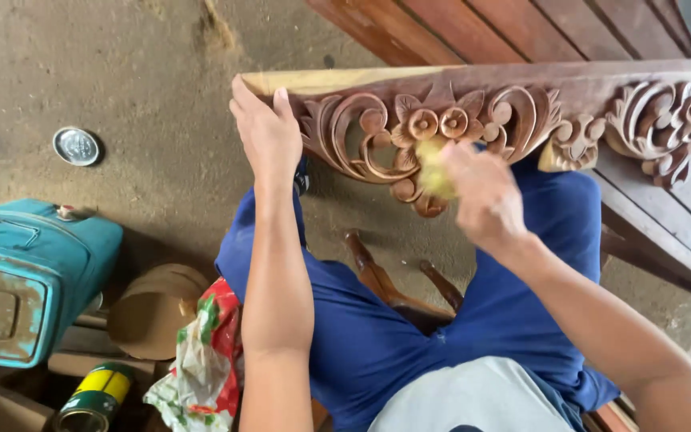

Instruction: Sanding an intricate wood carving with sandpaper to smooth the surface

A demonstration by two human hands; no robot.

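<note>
Two hands on one piece: your left hand (pixel 264 132) clamps the left end of the carved wooden panel (pixel 473 112), fingers wrapped over its top edge, thumb side toward you. Your right hand (pixel 481 196) is closed around a yellow pad (pixel 432 170), pressing it against the carving near the middle; the hand is blurred, so exact finger placement is unclear.

Panel runs across the far part of the scene from centre to the right edge, held above your knees. Reddish-brown wood, long and narrow. Top edge is a plain straight rail; the left tip shows pale, bare wood. Below the rail the work is pierced: curling scrolls, two round flowers side by side in the middle, leaf shapes, and another dense cluster of rosettes and scrolls at the far right. The surface looks matte, with darker tone in the recesses.

You're seated in blue trousers (pixel 345 320), a wooden stool (pixel 397 288) showing between your legs. Left, on the dirt floor: a worn teal metal can (pixel 25 280), a round metal lid (pixel 76 146) farther off, a yellow-green tin (pixel 97 396) near, and a crumpled red-green printed cloth (pixel 205 360) beside your left leg. Red-brown wooden slats (pixel 521 28) lie beyond the panel.
</note>
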